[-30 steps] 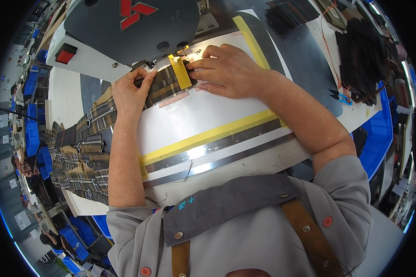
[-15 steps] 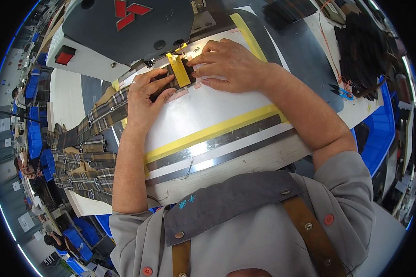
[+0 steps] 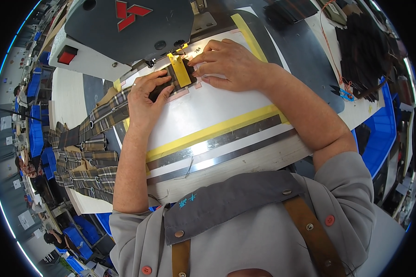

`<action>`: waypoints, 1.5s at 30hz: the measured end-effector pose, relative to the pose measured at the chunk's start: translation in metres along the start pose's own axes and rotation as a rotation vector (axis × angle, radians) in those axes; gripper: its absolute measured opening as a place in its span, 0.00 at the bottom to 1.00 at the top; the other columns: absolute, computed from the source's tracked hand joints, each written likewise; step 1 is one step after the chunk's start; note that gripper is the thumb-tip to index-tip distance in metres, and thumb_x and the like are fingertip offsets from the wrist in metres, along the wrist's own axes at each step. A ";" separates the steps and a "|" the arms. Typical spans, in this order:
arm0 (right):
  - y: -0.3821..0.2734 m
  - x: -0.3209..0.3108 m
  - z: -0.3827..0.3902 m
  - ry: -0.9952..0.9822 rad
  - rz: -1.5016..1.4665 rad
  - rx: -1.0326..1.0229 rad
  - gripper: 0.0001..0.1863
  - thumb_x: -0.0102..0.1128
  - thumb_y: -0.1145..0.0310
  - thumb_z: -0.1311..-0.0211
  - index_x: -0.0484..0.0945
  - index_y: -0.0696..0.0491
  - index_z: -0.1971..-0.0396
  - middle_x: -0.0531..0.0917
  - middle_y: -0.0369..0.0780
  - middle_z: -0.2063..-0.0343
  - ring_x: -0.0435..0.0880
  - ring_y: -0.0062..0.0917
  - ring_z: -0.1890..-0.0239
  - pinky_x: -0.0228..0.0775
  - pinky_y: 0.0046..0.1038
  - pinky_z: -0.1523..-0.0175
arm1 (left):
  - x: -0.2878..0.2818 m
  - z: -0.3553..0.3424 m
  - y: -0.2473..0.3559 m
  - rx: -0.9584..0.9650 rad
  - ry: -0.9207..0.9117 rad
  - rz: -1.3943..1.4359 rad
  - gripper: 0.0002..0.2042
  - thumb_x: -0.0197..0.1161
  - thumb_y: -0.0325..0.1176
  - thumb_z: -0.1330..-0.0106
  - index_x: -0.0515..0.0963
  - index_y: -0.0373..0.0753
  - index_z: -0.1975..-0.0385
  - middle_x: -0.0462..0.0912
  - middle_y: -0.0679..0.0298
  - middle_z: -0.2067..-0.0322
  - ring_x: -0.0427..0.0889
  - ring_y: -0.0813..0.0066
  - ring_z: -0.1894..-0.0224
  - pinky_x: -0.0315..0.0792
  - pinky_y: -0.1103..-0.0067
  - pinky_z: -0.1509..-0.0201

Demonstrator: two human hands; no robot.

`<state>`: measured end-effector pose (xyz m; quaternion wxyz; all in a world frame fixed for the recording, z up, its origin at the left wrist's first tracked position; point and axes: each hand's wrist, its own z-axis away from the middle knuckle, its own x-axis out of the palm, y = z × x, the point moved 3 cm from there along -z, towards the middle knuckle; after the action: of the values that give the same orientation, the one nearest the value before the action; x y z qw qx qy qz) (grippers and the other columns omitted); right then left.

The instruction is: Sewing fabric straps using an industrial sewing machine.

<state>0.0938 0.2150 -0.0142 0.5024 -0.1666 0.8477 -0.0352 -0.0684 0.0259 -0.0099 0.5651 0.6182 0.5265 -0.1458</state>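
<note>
A plaid strap [image 3: 104, 117] with metal rings runs in from the left and passes beneath my left hand [image 3: 148, 93]. That hand straddles the strap near its end, fingers bent along the far side and thumb on the near side. A yellow clamp plate [image 3: 180, 71] lies across a dark fabric piece [image 3: 192, 76] at the strap's end. To the right of the clamp, my right hand [image 3: 231, 67] has its fingers stretched apart. Its fingertips touch or nearly touch the dark piece's right edge. Under both hands is a white sheet [image 3: 208, 108] bordered with yellow tape.
A dark grey sewing machine head [image 3: 129, 30] with a red switch [image 3: 66, 56] stands just beyond my hands. More plaid straps [image 3: 85, 168] hang at the left. Blue-handled snips [image 3: 344, 93] and dark strips [image 3: 358, 55] lie at the right, above a blue bin [image 3: 379, 134].
The fingers of my left hand have drawn back slightly from the yellow clamp. My right hand stays almost in the same place beside it.
</note>
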 end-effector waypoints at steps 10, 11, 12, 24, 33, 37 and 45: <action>0.001 0.000 0.000 -0.013 -0.001 0.016 0.06 0.65 0.62 0.37 0.86 0.46 0.63 0.86 0.30 0.49 0.78 0.26 0.48 0.72 0.35 0.42 | 0.001 -0.003 0.000 0.003 0.015 -0.001 0.11 0.74 0.27 0.41 0.89 0.41 0.59 0.88 0.69 0.51 0.82 0.71 0.49 0.78 0.75 0.43; 0.002 0.001 0.000 -0.012 0.000 0.012 0.06 0.65 0.62 0.37 0.86 0.46 0.63 0.86 0.30 0.49 0.78 0.26 0.48 0.72 0.35 0.42 | 0.000 -0.004 -0.001 0.003 0.014 0.005 0.10 0.74 0.27 0.41 0.89 0.41 0.59 0.88 0.69 0.51 0.82 0.72 0.50 0.78 0.75 0.44; 0.002 0.002 0.000 -0.002 0.000 0.005 0.06 0.65 0.63 0.37 0.85 0.46 0.63 0.86 0.30 0.49 0.78 0.27 0.48 0.72 0.35 0.42 | -0.002 -0.004 -0.001 -0.002 0.021 0.002 0.10 0.74 0.27 0.41 0.89 0.41 0.59 0.88 0.69 0.51 0.82 0.72 0.50 0.78 0.75 0.44; -0.008 -0.010 -0.008 -0.072 -0.034 -0.006 0.08 0.65 0.66 0.39 0.82 0.49 0.60 0.84 0.35 0.45 0.76 0.35 0.43 0.70 0.41 0.40 | -0.114 0.034 -0.104 -0.376 -0.085 -0.539 0.45 0.77 0.71 0.62 0.81 0.43 0.48 0.83 0.61 0.51 0.81 0.61 0.44 0.59 0.55 0.31; -0.012 -0.008 -0.011 -0.127 -0.013 0.001 0.10 0.64 0.66 0.38 0.83 0.50 0.58 0.83 0.37 0.44 0.75 0.37 0.40 0.68 0.42 0.37 | -0.199 0.069 -0.170 -0.430 -0.238 -0.589 0.34 0.78 0.65 0.52 0.83 0.41 0.58 0.86 0.64 0.66 0.85 0.66 0.56 0.71 0.68 0.43; -0.013 -0.012 -0.011 -0.101 -0.020 -0.007 0.10 0.64 0.69 0.38 0.83 0.50 0.57 0.84 0.39 0.45 0.78 0.37 0.45 0.70 0.40 0.40 | -0.214 0.032 -0.113 -0.523 -0.170 0.298 0.15 0.71 0.44 0.30 0.76 0.44 0.75 0.76 0.78 0.75 0.67 0.93 0.73 0.64 0.86 0.69; -0.069 -0.027 -0.002 -0.413 -0.924 0.494 0.15 0.61 0.62 0.27 0.86 0.59 0.56 0.88 0.41 0.66 0.84 0.20 0.66 0.77 0.26 0.58 | -0.164 0.025 -0.019 -0.309 0.237 1.676 0.15 0.62 0.41 0.24 0.79 0.35 0.49 0.88 0.57 0.57 0.88 0.69 0.55 0.81 0.75 0.55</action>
<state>0.1207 0.1587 0.0251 0.6141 -0.4015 0.5374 -0.4157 -0.1396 -0.0787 0.0991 0.5053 0.7303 -0.0340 0.4584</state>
